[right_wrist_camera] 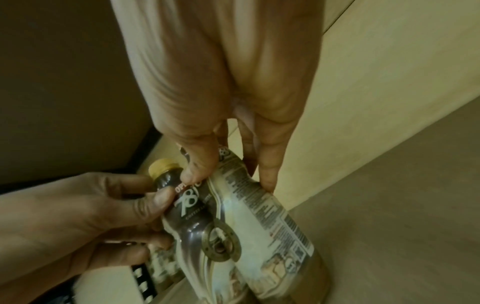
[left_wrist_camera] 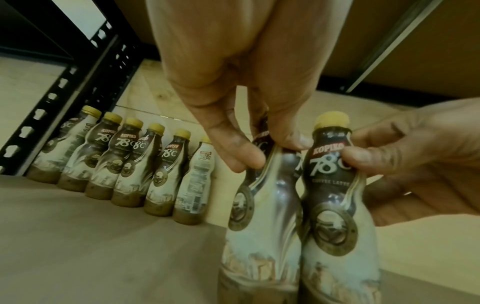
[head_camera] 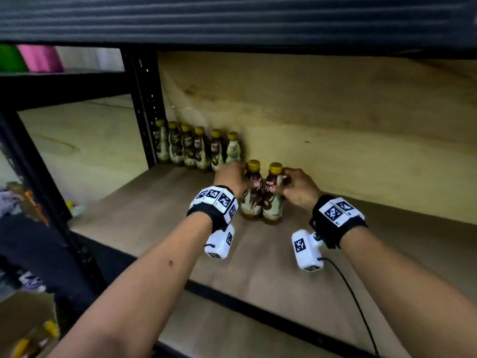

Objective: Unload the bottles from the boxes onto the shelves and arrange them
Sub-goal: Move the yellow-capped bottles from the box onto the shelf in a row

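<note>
Forearms reach over shelf (head_camera: pixel 258 267) front edge. Left hand (head_camera: pixel 232 177) pinches neck of left coffee bottle (head_camera: pixel 251 200); right hand (head_camera: pixel 299 187) pinches right coffee bottle (head_camera: pixel 272 205) — pair upright, touching, mid-shelf. Row of six bottles (head_camera: pixel 196 148) stands along back edge by left rear post (head_camera: pixel 144 107). Step: placing pair. Next, likely: slide both back to row's right end, labels forward — then let go.

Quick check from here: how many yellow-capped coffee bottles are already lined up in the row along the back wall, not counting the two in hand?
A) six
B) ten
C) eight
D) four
A: the head view shows six yellow-capped brown-and-cream coffee bottles in the back row, while the left hand and right hand each hold one further bottle in front of it.
</note>
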The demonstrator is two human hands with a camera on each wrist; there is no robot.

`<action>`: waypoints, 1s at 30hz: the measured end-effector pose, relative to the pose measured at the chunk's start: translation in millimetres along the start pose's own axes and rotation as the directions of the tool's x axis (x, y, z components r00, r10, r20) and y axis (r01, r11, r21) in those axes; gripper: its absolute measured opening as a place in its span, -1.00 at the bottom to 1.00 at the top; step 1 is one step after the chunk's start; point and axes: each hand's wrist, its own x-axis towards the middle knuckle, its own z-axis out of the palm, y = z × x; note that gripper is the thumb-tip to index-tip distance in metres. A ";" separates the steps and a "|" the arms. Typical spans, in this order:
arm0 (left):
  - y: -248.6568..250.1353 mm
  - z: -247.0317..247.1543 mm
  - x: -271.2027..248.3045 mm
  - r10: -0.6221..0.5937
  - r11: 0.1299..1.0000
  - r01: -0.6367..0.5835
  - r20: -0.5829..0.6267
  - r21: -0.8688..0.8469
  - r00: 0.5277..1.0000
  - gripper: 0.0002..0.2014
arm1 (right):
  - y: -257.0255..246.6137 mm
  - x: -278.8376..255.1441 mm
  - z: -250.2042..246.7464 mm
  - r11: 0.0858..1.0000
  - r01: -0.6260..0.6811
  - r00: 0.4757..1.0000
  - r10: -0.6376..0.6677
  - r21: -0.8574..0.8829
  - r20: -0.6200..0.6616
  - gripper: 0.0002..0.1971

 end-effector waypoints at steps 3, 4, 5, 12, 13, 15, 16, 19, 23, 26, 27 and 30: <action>-8.3 -1.4 49.4 -0.007 0.997 0.005 0.030 0.072 1.000 -0.54 | -2.6 35.3 11.3 0.999 -0.032 0.998 0.032 -0.014 -0.046 -0.58; -10.3 -0.6 64.4 0.003 0.996 -0.006 0.033 0.090 0.999 -0.59 | -3.1 43.2 14.8 0.999 -0.048 0.996 0.047 -0.012 -0.071 -0.56; -11.9 0.9 78.3 0.008 0.994 -0.011 0.027 0.110 1.000 -0.64 | -2.9 50.8 18.3 0.998 -0.059 0.994 0.056 -0.022 -0.094 -0.54; -19.2 11.0 137.4 0.027 0.993 -0.028 0.004 0.114 1.000 -0.66 | 2.9 92.7 28.1 0.989 -0.088 0.983 0.068 -0.117 -0.170 -0.53; -19.6 12.7 140.1 0.036 0.992 -0.037 0.006 0.117 0.999 -0.66 | 2.8 98.5 29.0 0.989 -0.096 0.981 0.075 -0.114 -0.177 -0.53; -23.6 18.4 145.7 0.043 0.993 -0.043 -0.002 0.107 0.999 -0.66 | 0.5 110.4 30.5 0.990 -0.108 0.979 0.089 -0.096 -0.185 -0.56; -25.5 19.8 145.6 0.049 0.994 -0.049 -0.003 0.101 0.999 -0.66 | -0.4 116.9 31.3 0.989 -0.114 0.978 0.094 -0.094 -0.188 -0.57; -28.7 23.2 143.7 0.049 0.995 -0.048 -0.007 0.086 0.999 -0.63 | -1.7 132.7 32.0 0.990 -0.108 0.978 0.089 -0.094 -0.187 -0.64; -21.4 17.9 137.8 0.027 0.997 -0.029 0.017 0.072 0.999 -0.62 | -2.0 137.3 31.5 0.993 -0.109 0.978 0.097 -0.054 -0.184 -0.62; -18.0 11.0 124.0 0.062 0.990 -0.074 0.100 0.117 0.993 -0.57 | -0.2 128.2 32.3 0.989 -0.120 0.979 0.105 -0.082 -0.172 -0.56; -17.6 8.8 117.2 0.082 0.987 -0.096 0.110 0.132 0.991 -0.57 | 1.0 121.7 31.9 0.988 -0.123 0.981 0.108 -0.088 -0.158 -0.50; -16.1 0.1 89.2 0.116 0.976 -0.128 0.081 0.173 0.990 -0.59 | 5.3 87.7 23.5 0.977 -0.130 0.990 0.119 -0.169 -0.073 -0.28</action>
